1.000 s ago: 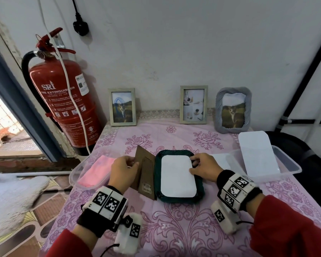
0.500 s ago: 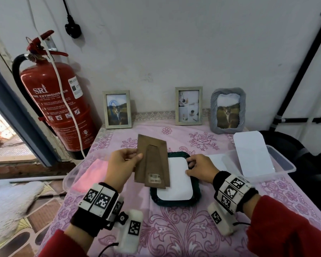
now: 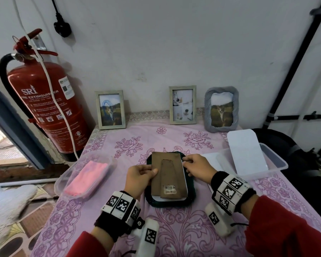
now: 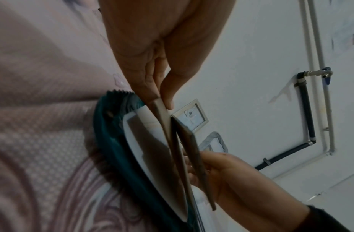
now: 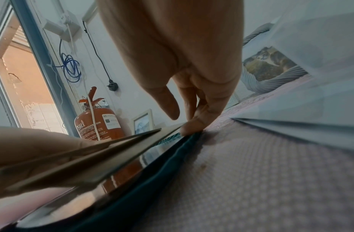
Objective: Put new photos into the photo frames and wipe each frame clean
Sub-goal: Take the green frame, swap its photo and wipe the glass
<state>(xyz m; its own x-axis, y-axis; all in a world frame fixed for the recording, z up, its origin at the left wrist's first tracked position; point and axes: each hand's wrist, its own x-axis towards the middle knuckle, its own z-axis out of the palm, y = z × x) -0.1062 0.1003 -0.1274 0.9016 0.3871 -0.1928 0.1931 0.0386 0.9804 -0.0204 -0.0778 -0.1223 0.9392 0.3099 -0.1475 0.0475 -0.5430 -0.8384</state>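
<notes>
A dark green frame (image 3: 190,198) (image 4: 112,149) (image 5: 162,164) lies face down mid-table on the pink floral cloth. A white photo (image 3: 156,199) (image 4: 130,138) sits in its back. My left hand (image 3: 139,177) pinches the left edge of the brown backing board (image 3: 167,164) (image 4: 166,125) (image 5: 82,158) between thumb and fingers. It holds the board just over the photo, stand flap up. My right hand (image 3: 196,166) rests fingertips (image 5: 192,128) on the frame's right rim by the board's edge, thumb free.
Three frames with photos stand along the wall: two pale ones (image 3: 110,109) (image 3: 183,105) and a grey one (image 3: 221,109). A clear bin (image 3: 274,162) with white sheets sits right. A clear tray holds a pink cloth (image 3: 86,178) left. A fire extinguisher (image 3: 48,104) stands beyond the left edge.
My left hand has swung the backing board from the left of the green frame over onto it, covering most of the white photo. My right hand has stayed at the frame's right edge.
</notes>
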